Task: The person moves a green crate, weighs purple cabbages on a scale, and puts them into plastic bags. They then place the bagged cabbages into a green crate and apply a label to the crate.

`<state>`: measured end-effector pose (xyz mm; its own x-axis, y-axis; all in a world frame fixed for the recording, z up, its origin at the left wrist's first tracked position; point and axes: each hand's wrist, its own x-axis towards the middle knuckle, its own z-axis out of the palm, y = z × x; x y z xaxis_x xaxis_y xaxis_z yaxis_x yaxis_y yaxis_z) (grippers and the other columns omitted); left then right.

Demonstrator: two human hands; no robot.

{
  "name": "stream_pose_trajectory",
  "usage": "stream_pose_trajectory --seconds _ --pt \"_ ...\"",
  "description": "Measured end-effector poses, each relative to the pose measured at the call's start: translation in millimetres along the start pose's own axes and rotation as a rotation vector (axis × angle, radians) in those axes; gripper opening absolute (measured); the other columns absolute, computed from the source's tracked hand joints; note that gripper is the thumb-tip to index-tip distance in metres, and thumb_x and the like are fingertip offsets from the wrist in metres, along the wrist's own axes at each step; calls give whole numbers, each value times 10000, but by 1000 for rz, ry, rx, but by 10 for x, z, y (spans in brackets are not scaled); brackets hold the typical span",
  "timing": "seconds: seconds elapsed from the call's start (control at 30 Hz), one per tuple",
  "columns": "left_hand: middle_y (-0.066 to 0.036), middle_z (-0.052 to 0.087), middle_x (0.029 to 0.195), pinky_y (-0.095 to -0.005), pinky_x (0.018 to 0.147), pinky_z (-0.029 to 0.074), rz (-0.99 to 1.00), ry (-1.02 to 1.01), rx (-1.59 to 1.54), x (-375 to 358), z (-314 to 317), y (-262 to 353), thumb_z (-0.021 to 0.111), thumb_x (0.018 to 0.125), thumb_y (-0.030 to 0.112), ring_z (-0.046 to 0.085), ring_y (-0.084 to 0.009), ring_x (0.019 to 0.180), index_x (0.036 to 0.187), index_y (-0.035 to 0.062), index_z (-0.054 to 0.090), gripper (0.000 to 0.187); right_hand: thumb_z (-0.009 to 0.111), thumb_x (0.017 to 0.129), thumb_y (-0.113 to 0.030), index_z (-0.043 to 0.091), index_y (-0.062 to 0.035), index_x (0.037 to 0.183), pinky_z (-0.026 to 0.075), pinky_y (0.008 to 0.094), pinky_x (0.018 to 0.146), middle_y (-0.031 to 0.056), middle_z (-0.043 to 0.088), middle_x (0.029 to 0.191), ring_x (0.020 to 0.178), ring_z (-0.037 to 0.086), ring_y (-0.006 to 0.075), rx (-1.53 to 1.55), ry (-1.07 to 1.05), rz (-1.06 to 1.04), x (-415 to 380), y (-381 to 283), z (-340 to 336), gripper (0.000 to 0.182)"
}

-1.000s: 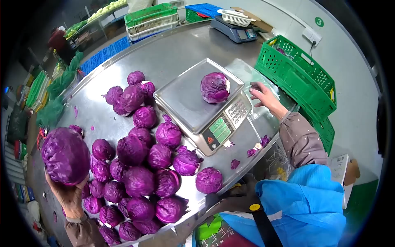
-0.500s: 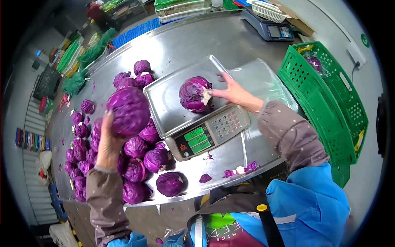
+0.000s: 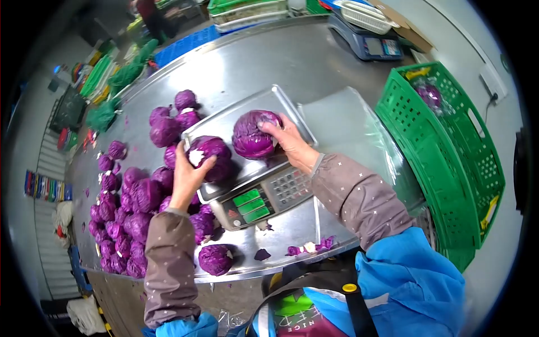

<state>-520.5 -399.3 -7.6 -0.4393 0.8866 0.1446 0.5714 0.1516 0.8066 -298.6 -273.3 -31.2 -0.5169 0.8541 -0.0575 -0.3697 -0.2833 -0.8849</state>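
My left hand [image 3: 188, 175] grips a red cabbage [image 3: 218, 160] by its side, over the left part of the metal scale pan [image 3: 275, 98]. The pale cut stem of that cabbage faces my left fingers. On the pan's right part, my right hand [image 3: 289, 140] is wrapped round another red cabbage [image 3: 252, 135], thumb on top. The two cabbages are side by side with a narrow gap. Below the pan, the scale's green display [image 3: 251, 205] and keypad [image 3: 287, 187] face me. A single red cabbage [image 3: 215, 259] lies in front of the scale.
Many red cabbages [image 3: 120, 224] are heaped left on the steel table [image 3: 247, 62]. Green crates [image 3: 443, 157] stand at the right, with a wrapped cabbage [image 3: 430, 95] inside one. Clear plastic sheets [image 3: 351, 129] lie beside the scale. A second scale [image 3: 368, 42] sits at the back.
My left hand has brought its cabbage right, from over the heap to the pan. My right hand has closed further round the other cabbage, which has shifted slightly left in view.
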Motion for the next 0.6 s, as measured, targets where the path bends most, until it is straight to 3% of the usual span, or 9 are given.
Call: stream_pose_trajectory --seconds 0.07,0.13,0.17,0.23,0.27,0.33,0.4,0.53,0.6 --pt "-268 360 1221 -432 961 296 201 125 493 -72 23 178 736 646 266 370 -389 1131 1269 -6 300 808 666 723 -317 415 -44 1183 427 348 868 109 519 1075 979 515 191 171 3 94 -179 -222 -229 591" --pt "-234 350 1241 -455 951 290 418 243 691 -237 188 652 729 642 189 367 -401 1116 1242 25 359 723 650 741 -334 411 -64 1203 403 395 927 110 506 1130 1042 501 225 419 16 121 -497 -498 -516 586" --pt "-204 398 1198 -448 912 314 559 236 571 -292 318 757 711 640 113 396 -382 1077 1179 30 430 614 656 725 -389 407 -82 1219 373 424 955 114 479 1180 1094 465 250 432 67 81 -659 -581 -717 633" --pt "-166 518 980 -413 817 367 687 -22 311 -447 724 848 697 636 65 471 -334 941 1073 22 512 477 652 712 -464 390 -101 1246 331 465 989 128 439 1240 1156 418 289 474 206 25 -997 -720 -1156 698" --pt "-141 551 895 -383 765 410 630 -181 165 -577 983 904 681 663 62 517 -310 867 1022 24 544 386 642 714 -484 377 -102 1257 318 477 995 138 426 1251 1166 406 302 504 297 8 -1166 -778 -1361 715" --pt "-144 570 856 -372 697 457 585 -473 -8 -805 1600 850 630 727 91 560 -306 811 932 26 589 219 545 751 -560 346 -96 1280 316 491 989 146 390 1283 1172 396 324 494 311 -60 -1546 -886 -1641 731" --pt "-163 571 870 -377 726 454 504 -694 -71 -1047 2089 932 609 738 120 554 -329 839 922 19 590 211 381 827 -582 323 -105 1297 304 515 984 146 336 1327 1205 359 328 640 340 -40 -1923 -870 -1954 673" --pt "-173 500 914 -370 682 488 630 -844 414 -1425 2792 895 606 658 44 534 -314 859 1029 -25 460 404 344 840 -574 321 -129 1301 303 517 980 133 348 1325 1198 369 322 676 434 -48 -2538 -760 -2156 641" --pt "-165 487 920 -364 675 493 711 -789 524 -1524 2941 797 613 631 30 530 -307 865 1024 -27 445 431 340 772 -671 317 -150 1303 334 479 957 114 383 1299 1176 396 300 605 521 -22 -2689 -667 -2206 744"
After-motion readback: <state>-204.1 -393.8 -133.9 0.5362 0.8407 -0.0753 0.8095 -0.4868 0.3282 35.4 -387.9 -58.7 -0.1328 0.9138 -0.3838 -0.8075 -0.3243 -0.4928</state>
